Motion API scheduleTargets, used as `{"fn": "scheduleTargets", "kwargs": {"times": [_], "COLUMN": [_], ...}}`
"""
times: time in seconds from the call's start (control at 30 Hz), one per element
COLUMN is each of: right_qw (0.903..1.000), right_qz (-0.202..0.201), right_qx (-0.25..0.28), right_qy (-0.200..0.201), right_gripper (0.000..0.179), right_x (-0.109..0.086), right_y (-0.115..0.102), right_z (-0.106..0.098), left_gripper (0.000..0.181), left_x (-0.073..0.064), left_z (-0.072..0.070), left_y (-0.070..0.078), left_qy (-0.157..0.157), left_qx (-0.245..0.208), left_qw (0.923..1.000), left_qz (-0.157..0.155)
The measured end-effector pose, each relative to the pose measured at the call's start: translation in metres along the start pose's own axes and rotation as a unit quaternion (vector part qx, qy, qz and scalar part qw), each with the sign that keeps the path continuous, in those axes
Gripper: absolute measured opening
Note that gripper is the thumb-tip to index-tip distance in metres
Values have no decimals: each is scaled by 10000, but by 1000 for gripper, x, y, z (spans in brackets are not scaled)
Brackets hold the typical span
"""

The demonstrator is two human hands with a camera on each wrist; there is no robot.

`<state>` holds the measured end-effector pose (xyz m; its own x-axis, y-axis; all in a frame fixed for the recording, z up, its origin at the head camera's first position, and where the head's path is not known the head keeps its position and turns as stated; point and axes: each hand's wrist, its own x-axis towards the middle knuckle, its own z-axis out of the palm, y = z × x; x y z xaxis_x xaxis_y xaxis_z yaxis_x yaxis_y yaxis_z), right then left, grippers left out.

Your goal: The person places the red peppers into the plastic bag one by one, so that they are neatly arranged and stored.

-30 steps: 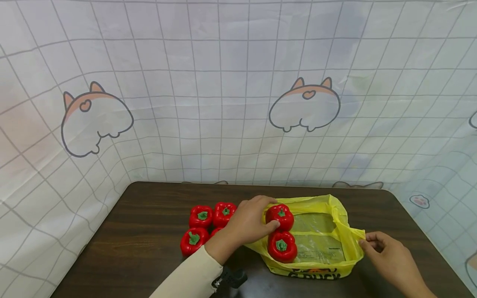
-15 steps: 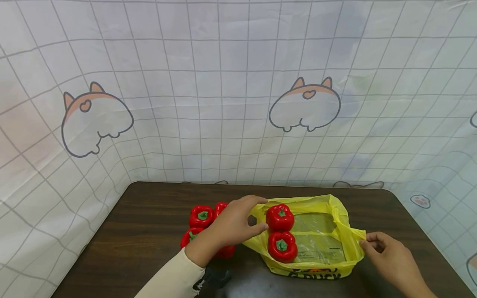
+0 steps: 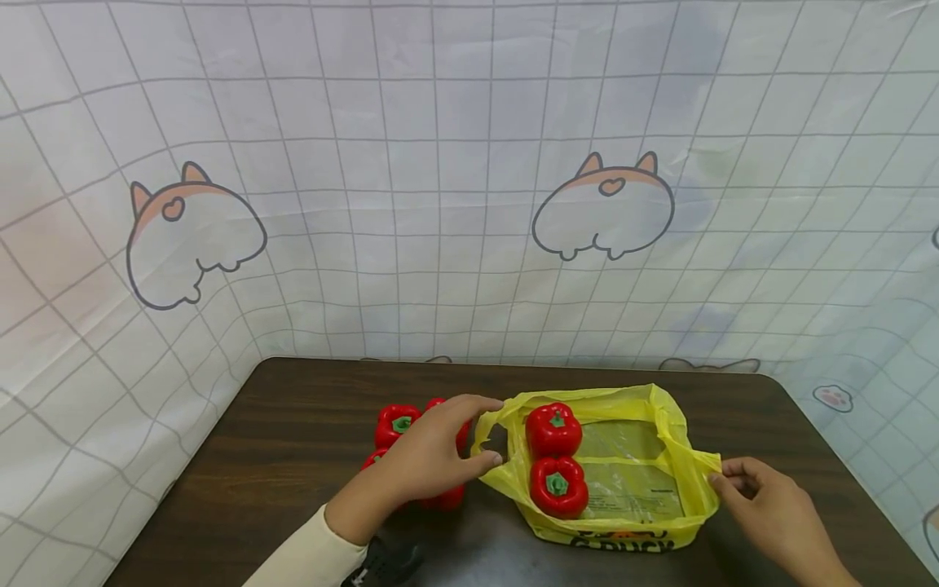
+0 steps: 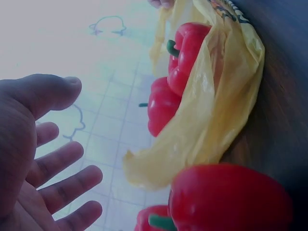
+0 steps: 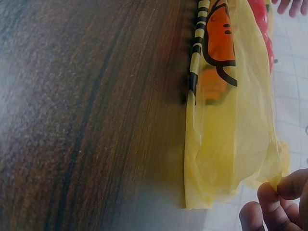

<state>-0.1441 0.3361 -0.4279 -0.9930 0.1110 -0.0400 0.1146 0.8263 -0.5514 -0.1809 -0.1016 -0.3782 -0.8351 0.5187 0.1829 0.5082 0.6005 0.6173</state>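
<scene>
Two red bell peppers with green stems, one (image 3: 553, 430) behind the other (image 3: 559, 487), sit inside the left part of an open yellow plastic bag (image 3: 623, 530). My right hand (image 3: 770, 509) pinches the bag's right edge between thumb and fingertips, as the right wrist view also shows. My left hand (image 3: 425, 452) holds nothing; its fingers are spread and relaxed in the left wrist view. It hovers over a group of loose red bell peppers (image 3: 397, 422) left of the bag, hiding part of them. Its fingertips lie close to the bag's left handle; contact cannot be told.
Everything rests on a dark brown wooden table (image 3: 293, 424). Behind and beside it hangs a white grid-patterned cloth (image 3: 455, 204) with cartoon animal prints. A dark device (image 3: 385, 562) is at the left wrist.
My left hand has let go of the rear pepper in the bag and moved left, over the loose peppers. My right hand still pinches the bag's edge in the same place.
</scene>
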Motion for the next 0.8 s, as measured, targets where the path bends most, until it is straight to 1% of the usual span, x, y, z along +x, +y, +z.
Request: {"fn": "scheduleTargets", "kwargs": {"times": [0.1,0.23,0.37,0.6,0.8], "right_qw": [10000,10000,10000,10000,10000], "right_qz": [-72,-94,-73,-43,-47], "right_qx": [-7,20,6,-17,-20], "right_qy": [34,29,31,70,61], "right_gripper": [48,48,48,46,47], "right_x": [-1,-2,-3,-3,-4], "right_y": [0,-1,-1,-1,0], "right_z": [0,-2,-2,0,0], "left_gripper": [64,64,62,60,62], "left_x": [-8,-19,-31,-52,-68], "left_z": [-4,-10,-18,-27,-33], "left_y": [-4,-11,-19,-39,-54], "left_qy": [24,126,231,494,560], "left_qx": [-160,-180,-300,-349,-514], "left_qw": [9999,9997,9988,9969,9954], "left_qz": [-62,-142,-312,-494,-578]}}
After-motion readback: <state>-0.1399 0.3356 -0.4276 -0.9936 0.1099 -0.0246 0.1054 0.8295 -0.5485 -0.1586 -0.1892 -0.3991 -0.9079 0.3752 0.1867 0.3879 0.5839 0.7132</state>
